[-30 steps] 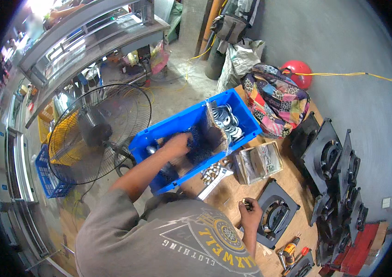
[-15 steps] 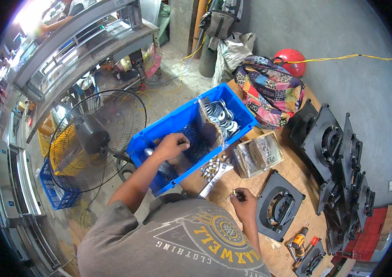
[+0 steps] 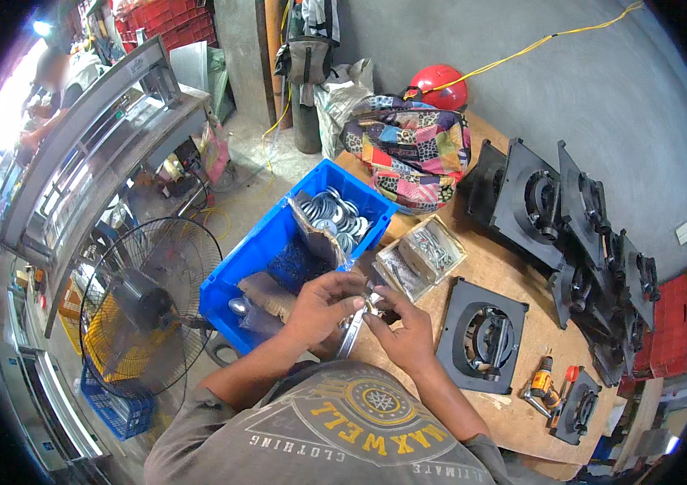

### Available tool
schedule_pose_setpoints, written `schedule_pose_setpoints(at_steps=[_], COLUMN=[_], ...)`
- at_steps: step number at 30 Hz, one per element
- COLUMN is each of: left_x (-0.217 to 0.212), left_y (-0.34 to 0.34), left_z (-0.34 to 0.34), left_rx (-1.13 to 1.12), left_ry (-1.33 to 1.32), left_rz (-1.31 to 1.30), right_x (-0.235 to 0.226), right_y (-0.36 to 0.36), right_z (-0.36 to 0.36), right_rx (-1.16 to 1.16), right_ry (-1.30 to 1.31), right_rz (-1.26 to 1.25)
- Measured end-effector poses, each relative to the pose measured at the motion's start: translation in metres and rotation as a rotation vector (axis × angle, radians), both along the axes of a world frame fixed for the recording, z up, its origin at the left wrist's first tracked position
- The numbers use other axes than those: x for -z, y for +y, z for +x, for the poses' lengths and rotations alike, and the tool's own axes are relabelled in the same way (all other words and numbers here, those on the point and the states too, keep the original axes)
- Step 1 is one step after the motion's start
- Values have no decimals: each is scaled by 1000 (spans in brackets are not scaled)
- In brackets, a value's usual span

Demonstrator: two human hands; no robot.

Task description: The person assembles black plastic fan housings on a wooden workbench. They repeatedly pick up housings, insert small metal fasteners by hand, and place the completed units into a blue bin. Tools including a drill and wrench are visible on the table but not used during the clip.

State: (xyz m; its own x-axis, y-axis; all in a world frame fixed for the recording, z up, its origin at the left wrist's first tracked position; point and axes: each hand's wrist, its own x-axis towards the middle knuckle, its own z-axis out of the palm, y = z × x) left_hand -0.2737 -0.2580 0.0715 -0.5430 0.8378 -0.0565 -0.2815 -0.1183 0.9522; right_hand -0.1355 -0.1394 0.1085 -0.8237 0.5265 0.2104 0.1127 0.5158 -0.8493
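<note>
Presently, the left hand (image 3: pixel 321 305) and right hand (image 3: pixel 401 335) meet fingertip to fingertip, both pinched closed on small metal hardware (image 3: pixel 372 305) held above the wooden table (image 3: pixel 513 404), just beside the blue bin (image 3: pixel 256 252) of washers (image 3: pixel 335 217).

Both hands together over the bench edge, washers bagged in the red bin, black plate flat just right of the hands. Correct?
Not quite: the bin holding the bagged washers is blue, not red, as the head view shows. The rest holds: the left hand and right hand meet at the bench edge, and a black plate lies flat just to their right.
</note>
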Motion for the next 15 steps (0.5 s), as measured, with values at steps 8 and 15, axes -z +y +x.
schedule_pose_setpoints(at_steps=[8, 15], left_x=[-9, -16], left_y=[18, 99], left_z=[-11, -143], left_rx=[238, 90], left_ry=[265, 1379], left_rz=[-157, -616], right_x=[15, 56], right_y=[8, 34], right_z=[27, 86], right_rx=[73, 286], right_ry=[10, -64], right_rz=[-90, -151])
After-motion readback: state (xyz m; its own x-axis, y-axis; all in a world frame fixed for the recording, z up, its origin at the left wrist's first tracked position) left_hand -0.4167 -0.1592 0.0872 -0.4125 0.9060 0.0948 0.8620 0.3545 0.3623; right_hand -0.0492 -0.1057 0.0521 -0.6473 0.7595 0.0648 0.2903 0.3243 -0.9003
